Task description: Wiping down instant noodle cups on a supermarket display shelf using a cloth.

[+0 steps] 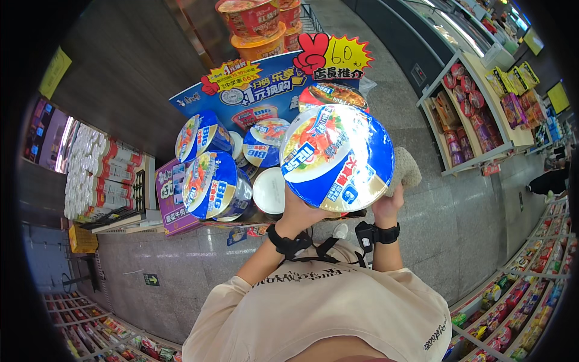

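A large blue and white instant noodle tub (pixel 337 158) is held up close to the camera, its foil lid facing me. My left hand (pixel 301 212) grips it from the lower left, the fingers mostly hidden beneath. My right hand (pixel 390 201) is at the tub's right side with a grey-beige cloth (pixel 405 171) in its fingers; whether it also touches the tub is hidden. Below and left, a display box holds more blue noodle tubs (pixel 217 185), some tilted, and a white-topped tub (pixel 270 191). A red-lidded noodle tub (pixel 332 96) is behind the held one.
A blue promotional board (pixel 194 97) with a price sign (pixel 346 54) stands behind the box. Stacked red and orange tubs (pixel 253 22) rise beyond. A purple carton (pixel 167 194) is at left. Store shelves (pixel 475 113) stand right, and stocked racks (pixel 511 294) curve along the lower right.
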{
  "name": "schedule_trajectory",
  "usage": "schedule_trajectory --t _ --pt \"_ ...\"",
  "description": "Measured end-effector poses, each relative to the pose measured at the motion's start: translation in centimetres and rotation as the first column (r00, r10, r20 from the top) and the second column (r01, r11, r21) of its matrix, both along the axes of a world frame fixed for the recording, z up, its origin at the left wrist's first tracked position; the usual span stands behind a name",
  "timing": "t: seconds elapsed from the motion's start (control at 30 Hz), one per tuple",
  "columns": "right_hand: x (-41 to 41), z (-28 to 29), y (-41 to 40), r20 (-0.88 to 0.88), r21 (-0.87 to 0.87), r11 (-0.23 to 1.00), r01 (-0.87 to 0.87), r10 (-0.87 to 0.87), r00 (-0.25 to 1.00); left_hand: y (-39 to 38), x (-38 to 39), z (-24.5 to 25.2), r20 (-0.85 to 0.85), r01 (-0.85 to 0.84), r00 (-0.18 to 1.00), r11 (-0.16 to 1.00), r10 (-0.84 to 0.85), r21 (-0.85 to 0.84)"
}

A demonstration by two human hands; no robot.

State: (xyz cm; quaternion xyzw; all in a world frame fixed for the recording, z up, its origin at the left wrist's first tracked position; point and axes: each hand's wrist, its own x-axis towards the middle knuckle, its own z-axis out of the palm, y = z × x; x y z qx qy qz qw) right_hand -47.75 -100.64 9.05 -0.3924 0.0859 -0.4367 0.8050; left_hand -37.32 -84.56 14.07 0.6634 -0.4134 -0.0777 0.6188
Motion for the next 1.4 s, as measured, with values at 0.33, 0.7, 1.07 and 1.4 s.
schedule_trajectory --t 0.33,0.7,1.07,1.4 --pt "0.0 0.0 -0.2 0.021 -0.018 0.999 0.038 -0.037 0.999 -0.2 -0.3 0.3 0.025 -0.021 0.999 1.000 0.021 -0.004" --pt "-0.1 0.6 -0.5 0.036 -0.024 0.999 0.038 -0.037 0.999 -0.6 -0.6 1.2 0.020 -0.009 1.000 0.998 0.008 0.068" --pt "-0.2 0.2 -0.8 0.036 -0.016 1.000 0.018 -0.017 0.999 -0.8 -0.7 1.2 -0.033 0.024 0.999 0.999 -0.023 0.040" --pt "-0.2 -0.5 -1.0 0.027 -0.007 1.000 0.012 -0.011 1.000 -0.8 -0.6 0.9 0.012 0.008 1.000 0.998 -0.009 0.058"
